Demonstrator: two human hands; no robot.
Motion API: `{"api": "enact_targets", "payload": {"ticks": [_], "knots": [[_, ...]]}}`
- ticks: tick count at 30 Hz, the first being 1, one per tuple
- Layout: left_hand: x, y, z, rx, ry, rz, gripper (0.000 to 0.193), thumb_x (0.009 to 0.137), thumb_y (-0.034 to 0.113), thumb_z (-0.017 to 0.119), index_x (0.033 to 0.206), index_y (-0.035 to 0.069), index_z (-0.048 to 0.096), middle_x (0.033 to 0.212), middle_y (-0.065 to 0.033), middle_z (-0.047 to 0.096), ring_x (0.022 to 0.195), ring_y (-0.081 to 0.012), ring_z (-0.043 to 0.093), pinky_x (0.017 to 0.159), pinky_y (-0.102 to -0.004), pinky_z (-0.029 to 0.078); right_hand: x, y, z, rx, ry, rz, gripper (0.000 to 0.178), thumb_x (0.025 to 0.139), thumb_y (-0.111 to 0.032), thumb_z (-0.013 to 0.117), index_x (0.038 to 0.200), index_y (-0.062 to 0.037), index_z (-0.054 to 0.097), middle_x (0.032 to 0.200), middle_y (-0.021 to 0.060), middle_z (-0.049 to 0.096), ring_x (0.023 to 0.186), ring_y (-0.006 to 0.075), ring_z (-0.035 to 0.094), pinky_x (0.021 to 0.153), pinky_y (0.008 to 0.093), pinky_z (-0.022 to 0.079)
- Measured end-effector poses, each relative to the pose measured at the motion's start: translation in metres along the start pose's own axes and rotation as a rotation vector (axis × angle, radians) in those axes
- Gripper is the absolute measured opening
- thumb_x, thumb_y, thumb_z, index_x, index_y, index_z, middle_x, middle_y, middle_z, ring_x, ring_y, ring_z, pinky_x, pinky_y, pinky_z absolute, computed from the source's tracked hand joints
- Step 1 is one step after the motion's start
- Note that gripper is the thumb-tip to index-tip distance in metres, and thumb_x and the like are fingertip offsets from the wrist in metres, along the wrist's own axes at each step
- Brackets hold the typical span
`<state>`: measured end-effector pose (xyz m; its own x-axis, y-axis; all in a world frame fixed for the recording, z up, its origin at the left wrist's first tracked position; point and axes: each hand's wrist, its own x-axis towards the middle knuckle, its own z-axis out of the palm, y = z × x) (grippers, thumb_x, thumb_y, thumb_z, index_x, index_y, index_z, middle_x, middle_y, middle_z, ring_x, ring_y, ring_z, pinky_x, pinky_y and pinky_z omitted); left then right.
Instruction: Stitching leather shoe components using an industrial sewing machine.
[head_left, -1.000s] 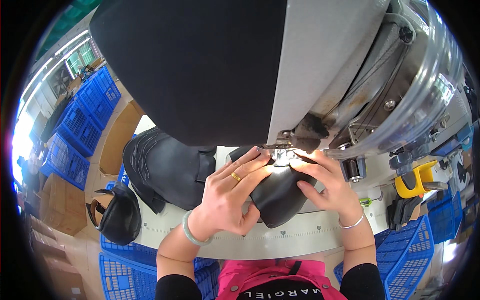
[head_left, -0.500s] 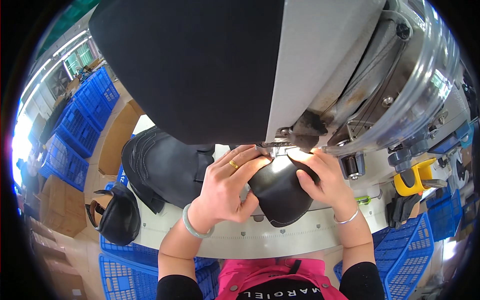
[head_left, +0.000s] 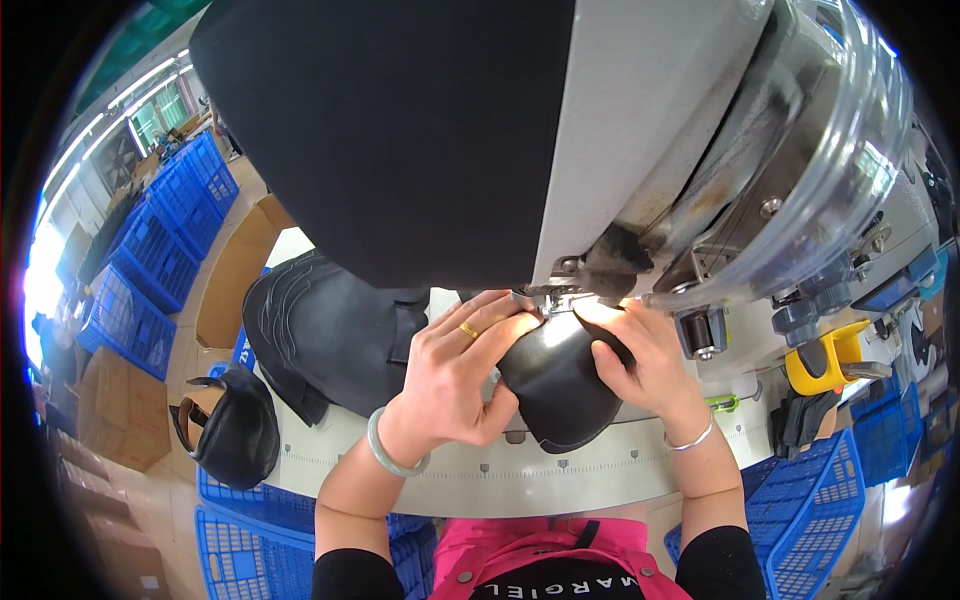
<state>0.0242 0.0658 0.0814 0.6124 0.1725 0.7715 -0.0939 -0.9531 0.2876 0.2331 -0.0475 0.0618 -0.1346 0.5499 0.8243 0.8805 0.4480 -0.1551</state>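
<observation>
"Machine casing [head_left: 400,150], black and grey, fills the upper middle. What lies under it?"

"A pale worktop [head_left: 480,490], its near edge curved and marked with a scale."

"And around that?"

"Blue crates [head_left: 155,250] run along the left, and more stand lower than the worktop on both sides. A pile of black pieces [head_left: 340,340], some showing stitched lines, lies on the worktop at the left."

"Where are the hands?"

"At the middle, either side of a black panel [head_left: 560,395]. The left hand [head_left: 450,375] has its fingers stretched forward, close together, thumb well apart from their tips. The right hand [head_left: 650,365] reaches forward with its forefinger, thumb bent, a gap between the two."

"Do they grip it?"

"Their fingers touch it; whether they pinch an edge, I cannot tell. The panel lies smooth between them, rounded end toward the person, far end at a brightly lit metal foot [head_left: 562,302]."

"Anything smaller?"

"A curved black part [head_left: 245,430] by the worktop's left edge, a yellow holder [head_left: 848,350] at the right, a pale green bangle [head_left: 378,450] on the left wrist, and a gold ring [head_left: 468,330]."
</observation>
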Motion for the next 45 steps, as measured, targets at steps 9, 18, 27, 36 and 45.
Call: {"api": "enact_targets", "payload": {"ticks": [9,18,27,36,45], "knots": [[0.032,-0.041,-0.006,-0.148,0.094,-0.279,0.027,0.068,-0.001,0.064,0.094,0.003,0.070,0.085,-0.0116,0.070,0.072,-0.0279,0.067,0.066,-0.0351,0.052,-0.007,0.004,0.001,-0.004,-0.118,0.133,0.024,0.080,-0.012,0.064,0.102,-0.0043,0.061,0.103,0.0117,0.064,0.097,0.0329,0.057,0.091,0.0477,0.039],[0.033,-0.045,-0.018,-0.343,-0.232,-0.375,0.037,0.070,0.012,0.081,0.103,0.001,0.068,0.099,-0.0090,0.069,0.088,-0.0208,0.063,0.081,-0.0331,0.050,0.001,-0.015,-0.024,0.080,-0.238,0.088,0.044,0.079,-0.030,0.073,0.116,-0.0069,0.066,0.109,0.0118,0.065,0.105,0.0330,0.057,0.095,0.0490,0.039],[0.030,-0.028,-0.020,-0.371,-0.083,-0.399,0.045,0.069,0.012,0.084,0.108,-0.001,0.065,0.104,-0.0103,0.066,0.096,-0.0206,0.061,0.087,-0.0335,0.048,-0.004,-0.007,-0.008,0.033,-0.154,0.105,0.068,0.051,0.016,0.047,0.112,-0.0048,0.068,0.102,0.0136,0.067,0.096,0.0332,0.061,0.089,0.0393,0.045],[0.026,-0.029,-0.014,-0.466,-0.010,-0.421,0.043,0.068,0.009,0.083,0.105,-0.001,0.065,0.101,-0.0102,0.067,0.093,-0.0202,0.061,0.088,-0.0333,0.048,-0.012,0.017,0.003,0.107,-0.047,0.049,0.051,0.054,0.012,0.054,0.099,-0.0036,0.070,0.093,0.0146,0.068,0.081,0.0328,0.064,0.073,0.0380,0.050],[0.024,-0.027,-0.011,-0.481,0.019,-0.493,0.043,0.066,0.008,0.082,0.104,-0.002,0.065,0.099,-0.0106,0.067,0.091,-0.0216,0.061,0.086,-0.0339,0.048,-0.023,0.037,0.021,0.198,0.067,0.068,0.018,0.063,-0.002,0.070,0.081,-0.0040,0.069,0.079,0.0101,0.070,0.067,0.0285,0.067,0.060,0.0354,0.052]]}}
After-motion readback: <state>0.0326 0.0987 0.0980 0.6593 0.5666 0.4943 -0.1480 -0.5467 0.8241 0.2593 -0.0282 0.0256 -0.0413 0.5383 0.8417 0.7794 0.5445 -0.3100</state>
